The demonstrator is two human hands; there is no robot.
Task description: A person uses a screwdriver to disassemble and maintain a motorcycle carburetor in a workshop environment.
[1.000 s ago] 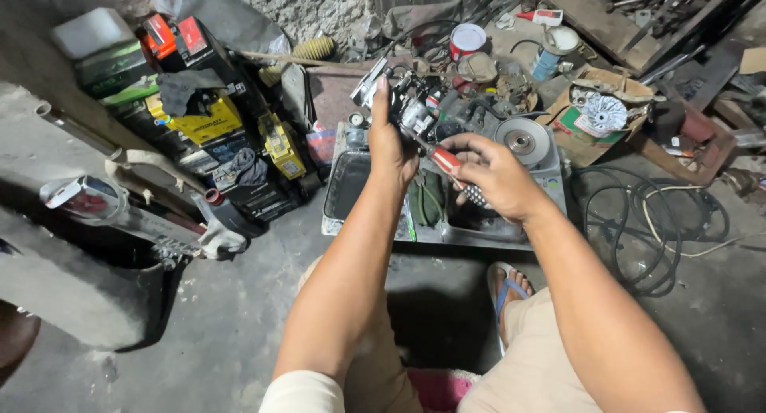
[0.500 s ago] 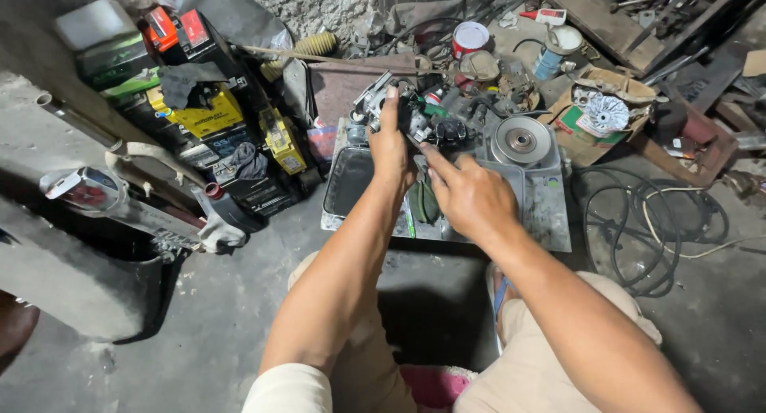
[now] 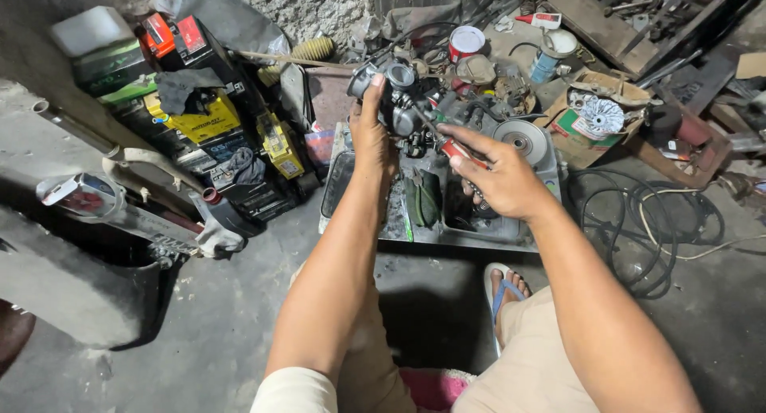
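Grey cast metal forms the body of the carburettor [image 3: 396, 102], which the left hand [image 3: 369, 138] grips from the near-left side, thumb raised along its edge and fingers wrapped behind it. The part is held up above the far end of a shallow metal tray [image 3: 447, 229]. The right hand [image 3: 499, 177] is closed around a red-handled screwdriver [image 3: 448, 144], and the shaft runs up and to the left so that its tip meets the carburettor. Both forearms reach in from the near edge of the view.

Inside the tray, a dark green tool [image 3: 421, 199] lies just below the hands. A round grey disc [image 3: 520, 139] sits at the far-right corner of the tray, just beside the right hand.

To the right of the tray, a coil of black cable [image 3: 638, 221] lies on the concrete floor [image 3: 199, 317]. Farther right, an open cardboard box [image 3: 586, 126] holds a silver finned part [image 3: 600, 114]. A red-and-white can [image 3: 466, 42] stands at the far side, beyond the carburettor.

To the left, a row of batteries [image 3: 211, 122], black, yellow and red, leans against the wall. A chrome pipe [image 3: 80, 197] lies at the near left. A foot in a blue-strapped sandal [image 3: 504, 289] rests on the floor near the tray.
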